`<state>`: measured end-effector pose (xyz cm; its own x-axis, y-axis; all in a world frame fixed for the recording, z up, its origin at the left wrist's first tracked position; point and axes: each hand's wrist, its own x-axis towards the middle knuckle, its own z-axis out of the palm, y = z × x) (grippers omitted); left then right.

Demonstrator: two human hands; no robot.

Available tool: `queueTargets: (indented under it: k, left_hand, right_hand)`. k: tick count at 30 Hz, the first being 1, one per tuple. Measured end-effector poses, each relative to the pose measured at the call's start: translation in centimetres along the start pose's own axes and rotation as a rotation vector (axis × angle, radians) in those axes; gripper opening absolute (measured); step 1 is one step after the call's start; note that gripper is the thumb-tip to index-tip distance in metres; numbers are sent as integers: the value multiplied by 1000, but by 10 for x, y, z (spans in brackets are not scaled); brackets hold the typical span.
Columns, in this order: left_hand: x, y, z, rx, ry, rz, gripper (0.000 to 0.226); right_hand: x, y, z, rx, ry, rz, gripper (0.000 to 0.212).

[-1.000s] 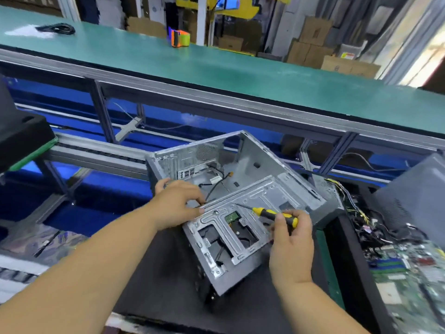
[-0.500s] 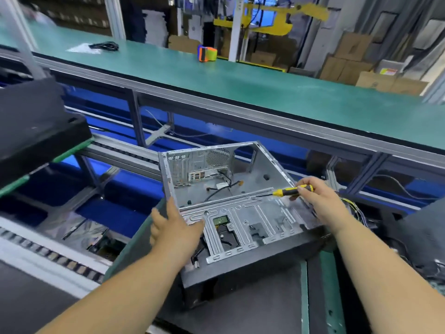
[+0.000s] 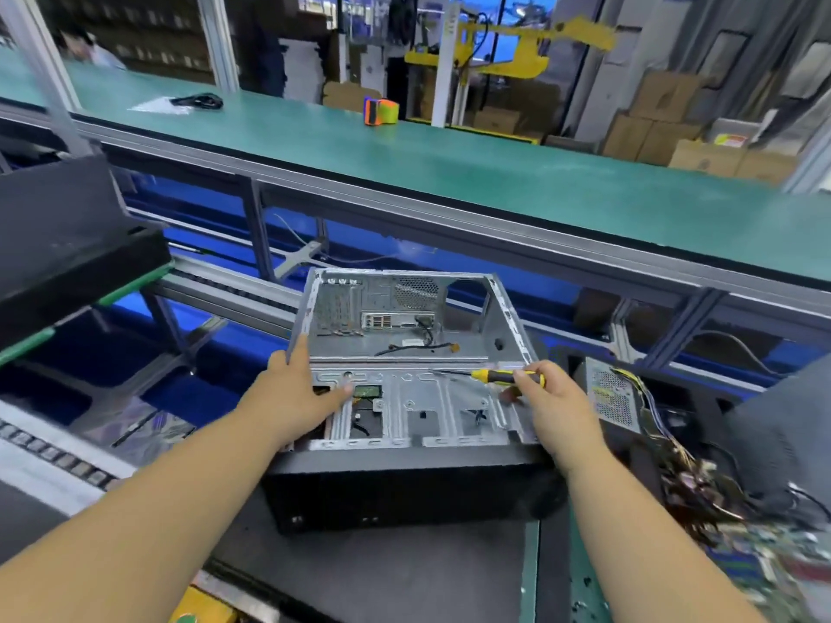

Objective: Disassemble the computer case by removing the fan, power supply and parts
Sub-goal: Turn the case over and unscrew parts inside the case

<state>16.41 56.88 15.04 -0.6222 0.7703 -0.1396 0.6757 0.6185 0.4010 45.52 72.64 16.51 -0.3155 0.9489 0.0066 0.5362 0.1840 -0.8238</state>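
Note:
The grey metal computer case (image 3: 404, 335) lies open side up on the black mat, its black front panel (image 3: 404, 492) facing me. Loose black cables lie inside near the rear I/O plate. My left hand (image 3: 299, 393) grips the case's left edge, thumb on the drive cage. My right hand (image 3: 546, 404) holds a yellow and black screwdriver (image 3: 499, 376) while resting on the case's right edge; the tip points left over the drive cage. A removed power supply (image 3: 614, 400) with its wire bundle lies just right of the case.
A heap of removed circuit boards and wires (image 3: 728, 510) fills the right side. A black tray (image 3: 67, 245) sits on the left rack. Beyond runs a green conveyor bench (image 3: 494, 173) bearing an orange and green tape roll (image 3: 381, 111) and a black cable. Rollers lie at lower left.
The case has been turned so that its front panel faces me squarely. My left hand shifted to the left edge, and my right hand with the screwdriver moved to the right edge.

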Motion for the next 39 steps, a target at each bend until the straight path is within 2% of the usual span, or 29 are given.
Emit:
queueTargets:
  k: [6,10,12,14,16,17,19,21,24,28,32,39]
  left_hand:
    - [35,-5,-19,17,-108,161,108]
    - [45,-6,-23,-27,-134,216,106]
    - [45,-7,-23,49,-64,247,100]
    - [40,-3,-20,152,114,355,87]
    - [33,6,-17,58,206,508,67]
    - [28,12,-16,-50,157,551,54]
    - [19,21,-13,-229,-18,568,26]
    - [15,24,-10,-244,-72,604,16]
    - [17,21,-8,-290,-75,612,12]
    - [17,21,-11,-223,-81,635,16]
    - [14,21,-14,-268,-57,625,15]
    - [14,21,-16,-210,-71,619,15]
  right_hand:
    - [-42,-3,19,-52,185,94,21]
    - [-55,-9,26,-24,229,139,18]
    - [-53,-12,26,25,245,152,18]
    - [-50,-18,24,75,284,162,19]
    - [-44,-28,24,83,332,137,22]
    - [-41,-35,24,107,341,103,26]
    - [-36,-54,28,209,320,-2,30]
    - [-33,-74,34,288,273,-125,24]
    - [-29,-95,48,216,175,-314,19]
    - [-25,-112,69,11,81,-445,18]
    - [-23,-116,80,-105,37,-479,17]
    - [-20,-121,77,-128,46,-517,21]
